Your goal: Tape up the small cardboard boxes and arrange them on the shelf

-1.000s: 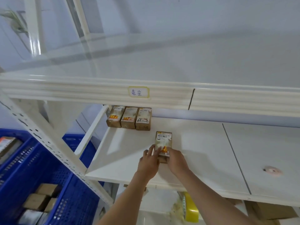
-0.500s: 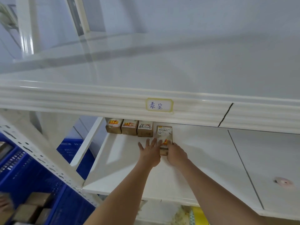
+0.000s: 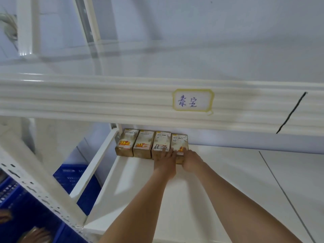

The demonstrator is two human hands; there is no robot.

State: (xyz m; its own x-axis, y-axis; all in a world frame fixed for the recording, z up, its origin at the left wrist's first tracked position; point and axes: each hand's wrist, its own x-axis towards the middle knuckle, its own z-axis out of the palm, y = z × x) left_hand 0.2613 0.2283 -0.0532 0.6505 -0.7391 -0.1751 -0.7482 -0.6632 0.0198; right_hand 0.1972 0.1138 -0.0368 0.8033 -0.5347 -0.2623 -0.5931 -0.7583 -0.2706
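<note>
In the head view, four small boxes are sitting side by side at the back of the white shelf [image 3: 201,181]. The fourth box [image 3: 179,143] is touching the third box [image 3: 161,144]. The left hand [image 3: 165,159] is resting straight fingers on them. The right hand [image 3: 192,161] is pressing the fourth box's front; its fingers are too blurry to tell.

Four boxes [image 3: 151,146] abreast at shelf [image 3: 228,172] back-left corner
</note>
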